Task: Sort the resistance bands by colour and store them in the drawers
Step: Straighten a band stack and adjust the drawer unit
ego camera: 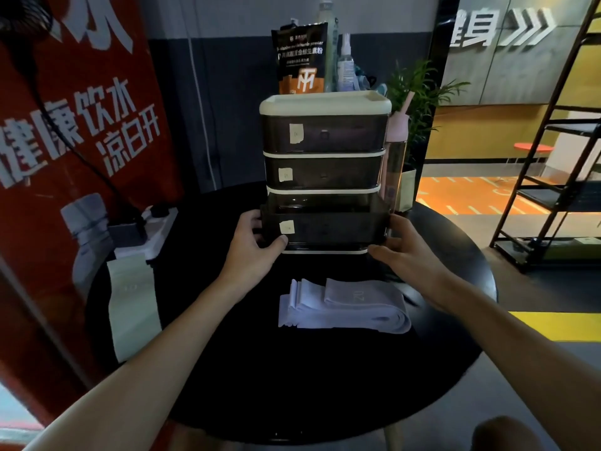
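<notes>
A three-drawer cabinet (325, 104) of smoky dark plastic with cream trim stands at the back of the round black table (227, 369). Its bottom drawer (328, 227) is pulled partly out. My left hand (257, 245) grips the drawer's left front corner, thumb on the front. My right hand (401, 245) holds its right front corner. A stack of folded pale lilac resistance bands (344, 307) lies on the table just in front of the drawer, between my forearms. A pale green band (133, 304) lies flat at the table's left edge.
A white power strip (156, 232) with a black plug sits at the table's left rear. A pouch (300, 56) and spray bottles (344, 65) stand on the cabinet top. A pink bottle (395, 157) stands beside it on the right. A black shelf rack (553, 157) is at right.
</notes>
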Demonstrator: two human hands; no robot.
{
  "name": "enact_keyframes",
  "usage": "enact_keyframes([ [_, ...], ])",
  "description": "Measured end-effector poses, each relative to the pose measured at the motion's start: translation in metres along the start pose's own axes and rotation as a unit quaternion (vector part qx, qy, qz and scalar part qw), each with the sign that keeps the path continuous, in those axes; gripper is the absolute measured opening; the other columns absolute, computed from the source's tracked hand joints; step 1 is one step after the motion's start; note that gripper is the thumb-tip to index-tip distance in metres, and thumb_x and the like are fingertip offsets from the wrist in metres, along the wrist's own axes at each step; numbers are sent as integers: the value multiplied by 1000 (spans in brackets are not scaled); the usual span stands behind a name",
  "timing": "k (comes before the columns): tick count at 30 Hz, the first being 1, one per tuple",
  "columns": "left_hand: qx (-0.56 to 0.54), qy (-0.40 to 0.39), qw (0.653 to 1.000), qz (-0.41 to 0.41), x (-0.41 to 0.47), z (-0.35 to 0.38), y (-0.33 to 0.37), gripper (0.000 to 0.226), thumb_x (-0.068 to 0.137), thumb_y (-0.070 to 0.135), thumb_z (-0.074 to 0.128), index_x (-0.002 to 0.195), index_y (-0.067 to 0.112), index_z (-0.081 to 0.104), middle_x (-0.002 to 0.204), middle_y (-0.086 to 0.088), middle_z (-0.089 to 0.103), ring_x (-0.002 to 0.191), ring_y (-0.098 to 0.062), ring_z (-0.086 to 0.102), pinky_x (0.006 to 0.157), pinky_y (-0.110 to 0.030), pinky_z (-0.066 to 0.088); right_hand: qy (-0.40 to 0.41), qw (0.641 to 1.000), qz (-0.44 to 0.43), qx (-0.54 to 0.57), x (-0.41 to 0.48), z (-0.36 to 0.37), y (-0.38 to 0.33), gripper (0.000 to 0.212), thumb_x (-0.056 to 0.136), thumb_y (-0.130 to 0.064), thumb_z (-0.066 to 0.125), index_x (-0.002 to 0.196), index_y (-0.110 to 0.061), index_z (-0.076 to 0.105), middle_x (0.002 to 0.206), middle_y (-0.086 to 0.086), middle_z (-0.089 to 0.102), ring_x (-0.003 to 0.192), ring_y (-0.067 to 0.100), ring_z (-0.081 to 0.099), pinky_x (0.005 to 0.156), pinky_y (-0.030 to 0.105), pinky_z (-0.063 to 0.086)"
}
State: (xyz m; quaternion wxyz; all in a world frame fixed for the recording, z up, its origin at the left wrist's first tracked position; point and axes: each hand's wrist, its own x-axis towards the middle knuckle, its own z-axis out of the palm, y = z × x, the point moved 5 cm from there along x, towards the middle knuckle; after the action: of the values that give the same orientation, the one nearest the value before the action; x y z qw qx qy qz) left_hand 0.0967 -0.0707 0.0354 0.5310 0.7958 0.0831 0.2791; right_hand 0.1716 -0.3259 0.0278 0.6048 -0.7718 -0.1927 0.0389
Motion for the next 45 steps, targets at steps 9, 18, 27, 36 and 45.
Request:
enact_keyframes([
  [9, 7, 3, 1000, -3, -19, -7, 5, 60, 91, 17, 70, 143, 20, 39, 125, 9, 47, 106, -4, 53, 80, -15, 44, -6, 1000, -14, 13, -19, -2, -3, 63, 90, -3, 63, 139, -30, 35, 121, 0, 63, 109, 14, 65, 89, 34, 55],
  [18, -22, -52, 997, -52, -55, 11, -18, 12, 100, 31, 55, 103, 22, 61, 109, -6, 65, 105, -21, 62, 95, -38, 49, 11, 996, 3, -93, -42, 4, 24, 57, 93, -17, 63, 143, -18, 35, 137, 0, 44, 112, 9, 54, 78, 18, 48],
  [27, 92, -212, 972, -36, -63, 36, -14, 17, 102, 30, 53, 113, 24, 65, 103, 10, 62, 98, -6, 60, 80, -19, 44, -56, 953, -65, -292, -52, 29, 9, 24, 92, -36, 58, 115, -37, 63, 97, -32, 55, 106, 3, 54, 104, 43, 39],
  [36, 93, -233, 967, -42, -66, 36, -12, 23, 96, 42, 59, 112, 25, 64, 103, 5, 63, 97, -9, 62, 86, -31, 51, -62, 941, -93, -318, -52, 41, 0, 26, 90, -43, 61, 115, -38, 62, 94, -37, 50, 110, 2, 49, 107, 47, 36],
  [45, 90, -264, 960, -28, -67, 34, -6, 33, 96, 33, 64, 127, 24, 57, 122, 7, 57, 112, -7, 57, 93, -25, 48, -108, 952, 35, -285, -59, 17, 11, 45, 86, -57, 61, 121, -30, 55, 107, -7, 61, 93, 7, 61, 79, 28, 51],
])
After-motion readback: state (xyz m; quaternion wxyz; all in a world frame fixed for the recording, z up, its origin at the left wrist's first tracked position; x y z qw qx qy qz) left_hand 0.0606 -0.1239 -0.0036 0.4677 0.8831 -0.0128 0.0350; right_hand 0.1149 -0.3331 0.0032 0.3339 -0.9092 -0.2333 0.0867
